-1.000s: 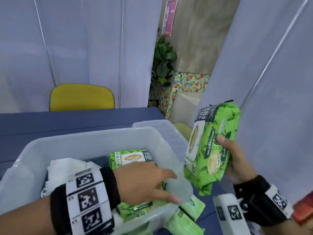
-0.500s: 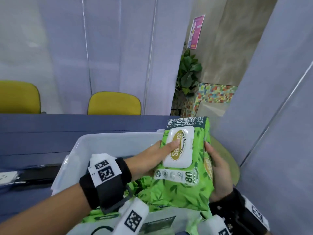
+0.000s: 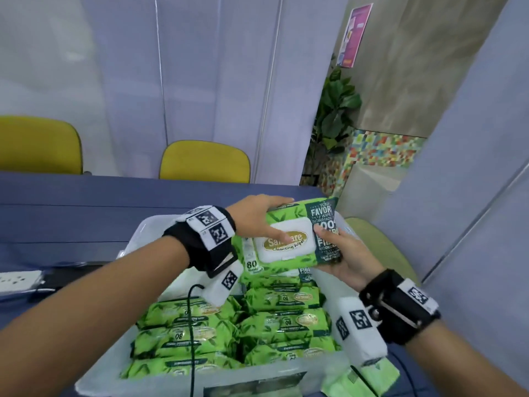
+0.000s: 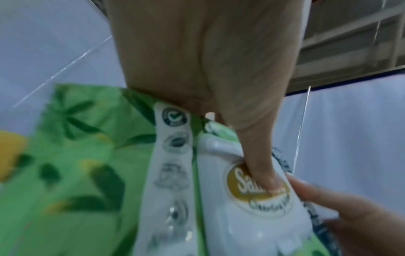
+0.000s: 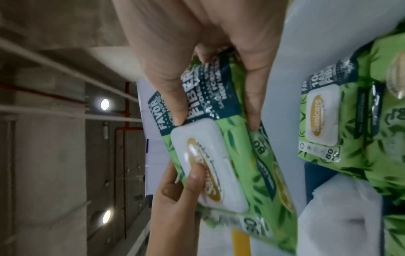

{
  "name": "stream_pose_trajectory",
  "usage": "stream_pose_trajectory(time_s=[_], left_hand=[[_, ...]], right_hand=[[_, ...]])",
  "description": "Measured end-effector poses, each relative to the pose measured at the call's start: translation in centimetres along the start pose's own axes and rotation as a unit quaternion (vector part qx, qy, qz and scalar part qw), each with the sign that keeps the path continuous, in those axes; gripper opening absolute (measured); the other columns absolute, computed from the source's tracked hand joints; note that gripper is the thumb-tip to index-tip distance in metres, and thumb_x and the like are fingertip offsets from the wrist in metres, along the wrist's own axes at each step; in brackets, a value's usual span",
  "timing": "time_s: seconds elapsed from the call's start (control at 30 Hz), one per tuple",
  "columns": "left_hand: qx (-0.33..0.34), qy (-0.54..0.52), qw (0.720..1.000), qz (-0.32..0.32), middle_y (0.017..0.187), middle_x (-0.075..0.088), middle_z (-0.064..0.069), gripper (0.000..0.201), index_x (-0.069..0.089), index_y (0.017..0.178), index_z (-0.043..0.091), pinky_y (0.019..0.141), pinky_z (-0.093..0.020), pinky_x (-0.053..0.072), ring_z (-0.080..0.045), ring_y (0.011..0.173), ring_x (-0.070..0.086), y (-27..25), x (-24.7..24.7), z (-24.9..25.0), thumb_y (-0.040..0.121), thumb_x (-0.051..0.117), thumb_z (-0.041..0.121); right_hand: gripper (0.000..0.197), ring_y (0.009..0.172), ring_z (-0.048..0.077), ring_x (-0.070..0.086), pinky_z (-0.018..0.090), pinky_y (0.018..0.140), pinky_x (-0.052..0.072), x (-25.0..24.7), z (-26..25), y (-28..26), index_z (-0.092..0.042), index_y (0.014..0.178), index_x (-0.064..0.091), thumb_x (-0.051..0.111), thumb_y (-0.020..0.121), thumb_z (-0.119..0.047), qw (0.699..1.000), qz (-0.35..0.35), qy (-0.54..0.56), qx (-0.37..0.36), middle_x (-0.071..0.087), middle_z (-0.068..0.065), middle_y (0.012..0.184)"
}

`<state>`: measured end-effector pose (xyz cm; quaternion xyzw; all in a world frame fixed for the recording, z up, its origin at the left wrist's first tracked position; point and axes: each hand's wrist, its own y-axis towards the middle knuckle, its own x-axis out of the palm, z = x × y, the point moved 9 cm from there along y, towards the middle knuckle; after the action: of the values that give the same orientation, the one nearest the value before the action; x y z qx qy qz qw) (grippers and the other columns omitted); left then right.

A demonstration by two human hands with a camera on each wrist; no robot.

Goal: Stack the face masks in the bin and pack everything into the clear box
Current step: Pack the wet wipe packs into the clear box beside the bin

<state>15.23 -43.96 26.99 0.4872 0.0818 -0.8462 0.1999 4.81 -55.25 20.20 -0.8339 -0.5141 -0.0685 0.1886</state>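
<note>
Both hands hold one green wipes pack point(image 3: 292, 250) level, white lid up, above the far end of the clear box point(image 3: 140, 239). My left hand point(image 3: 257, 217) grips its far-left edge, thumb point(image 4: 258, 164) pressed on the lid logo. My right hand point(image 3: 340, 247) grips the right end, thumb on the dark label point(image 5: 175, 107) and fingers underneath. Several more green packs point(image 3: 280, 319) lie in rows inside the box. In the right wrist view the held pack point(image 5: 208, 155) hangs over another pack point(image 5: 324, 124). No face masks show plainly.
The box sits on a blue table point(image 3: 86, 202). A white power strip point(image 3: 17, 279) lies at the left edge. Two yellow chairs point(image 3: 204, 160) stand behind the table. A black cable point(image 3: 190, 325) hangs over the box. Loose green packs point(image 3: 363, 379) lie right of the box.
The pack moved from the right of the box to above it and turned lid up. My left hand left the box and took hold of the pack.
</note>
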Motion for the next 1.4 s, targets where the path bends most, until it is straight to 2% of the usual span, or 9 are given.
stream_pose_trajectory(time_s=[0.17, 0.37, 0.5, 0.67, 0.77, 0.9, 1.0, 1.2, 1.4], left_hand=[[-0.074, 0.108, 0.984, 0.119, 0.143, 0.044, 0.0, 0.063, 0.037, 0.142, 0.031, 0.108, -0.043, 0.029, -0.021, 0.133, 0.037, 3.6, 0.9, -4.0, 0.087, 0.055, 0.055], [-0.255, -0.126, 0.943, 0.176, 0.154, 0.008, -0.014, 0.083, 0.017, 0.147, 0.003, 0.111, -0.038, 0.03, -0.031, 0.137, 0.031, 1.9, 6.5, -13.7, 0.088, 0.06, 0.044], [-0.195, -0.107, 0.946, 0.237, 0.143, 0.017, -0.009, 0.066, 0.031, 0.135, 0.008, 0.093, -0.031, 0.043, -0.025, 0.093, 0.057, 1.0, 8.0, -12.6, 0.085, 0.066, 0.034], [-0.224, -0.157, 0.951, 0.145, 0.139, 0.024, -0.012, 0.086, 0.022, 0.142, 0.008, 0.106, -0.033, 0.033, -0.029, 0.127, 0.04, 1.0, 13.0, -13.8, 0.081, 0.068, 0.046], [-0.225, -0.172, 0.958, 0.052, 0.154, -0.005, -0.014, 0.121, -0.006, 0.151, 0.022, 0.117, -0.041, 0.02, -0.031, 0.145, 0.01, 1.5, 15.8, -13.5, 0.068, 0.073, 0.06], [-0.193, -0.049, 0.979, 0.033, 0.154, -0.023, -0.019, 0.112, -0.023, 0.146, 0.03, 0.117, -0.049, -0.003, -0.037, 0.142, -0.021, 2.2, 16.8, -12.2, 0.079, 0.062, 0.059], [-0.163, 0.025, 0.986, 0.037, 0.154, -0.021, -0.022, 0.082, -0.019, 0.145, 0.039, 0.116, -0.053, -0.007, -0.041, 0.14, -0.023, 3.3, 17.0, -11.2, 0.094, 0.045, 0.048], [-0.158, 0.092, 0.983, -0.024, 0.155, -0.013, -0.026, 0.075, -0.016, 0.147, 0.037, 0.115, -0.057, -0.003, -0.039, 0.142, -0.019, 4.0, 17.4, -11.4, 0.096, 0.036, 0.052], [-0.168, 0.133, 0.975, -0.056, 0.158, -0.011, -0.013, 0.082, -0.007, 0.149, 0.039, 0.113, -0.059, 0.011, -0.046, 0.142, -0.007, 3.1, 12.9, -7.8, 0.089, 0.043, 0.063]], right_hand=[[0.037, 0.081, 0.025, 0.071, 0.035, 0.055, 0.057, -2.5, 1.9, 3.8, -0.004, 0.123, 0.06, 0.065, 0.088, -0.017, 0.992, 0.112, 0.054, 0.011, 0.07, 0.016, 0.111], [0.048, 0.098, 0.034, 0.065, 0.04, 0.055, 0.058, -5.4, 5.9, 7.1, -0.002, 0.121, 0.058, 0.075, 0.08, -0.018, 0.982, 0.171, 0.02, 0.08, 0.068, 0.019, 0.111], [0.048, 0.112, 0.038, 0.056, 0.041, 0.053, 0.058, -6.1, 8.3, 8.4, -0.003, 0.12, 0.058, 0.075, 0.08, -0.025, 0.971, 0.207, 0.018, 0.117, 0.057, 0.017, 0.125], [0.029, 0.107, 0.037, 0.054, 0.043, 0.066, 0.055, -6.3, 9.1, 9.5, -0.002, 0.119, 0.048, 0.057, 0.095, -0.014, 0.965, 0.228, -0.006, 0.127, 0.047, 0.016, 0.123], [0.017, 0.079, 0.024, 0.056, 0.035, 0.061, 0.053, -6.0, 9.3, 9.4, -0.003, 0.111, 0.043, 0.049, 0.095, -0.003, 0.965, 0.227, -0.03, 0.13, 0.052, 0.017, 0.109], [0.054, 0.099, 0.03, 0.051, 0.034, 0.059, 0.056, -5.6, 8.3, 8.1, -0.001, 0.136, 0.036, 0.053, 0.086, 0.008, 0.966, 0.243, -0.011, 0.093, 0.041, 0.018, 0.127], [0.068, 0.114, 0.031, 0.044, 0.027, 0.066, 0.054, -4.1, 6.0, 5.6, -0.013, 0.149, 0.021, 0.051, 0.09, 0.006, 0.978, 0.188, -0.016, 0.084, 0.028, 0.006, 0.134], [0.053, 0.104, 0.049, 0.058, 0.049, 0.078, 0.057, -4.4, 0.3, -0.3, -0.018, 0.14, 0.038, 0.047, 0.092, 0.003, 0.989, 0.12, 0.081, 0.02, 0.045, 0.008, 0.11], [0.045, 0.094, 0.037, 0.061, 0.049, 0.084, 0.055, -10.1, -1.5, -6.9, -0.021, 0.132, 0.047, 0.048, 0.093, 0.002, 0.975, 0.195, 0.021, -0.108, 0.051, 0.006, 0.098]])
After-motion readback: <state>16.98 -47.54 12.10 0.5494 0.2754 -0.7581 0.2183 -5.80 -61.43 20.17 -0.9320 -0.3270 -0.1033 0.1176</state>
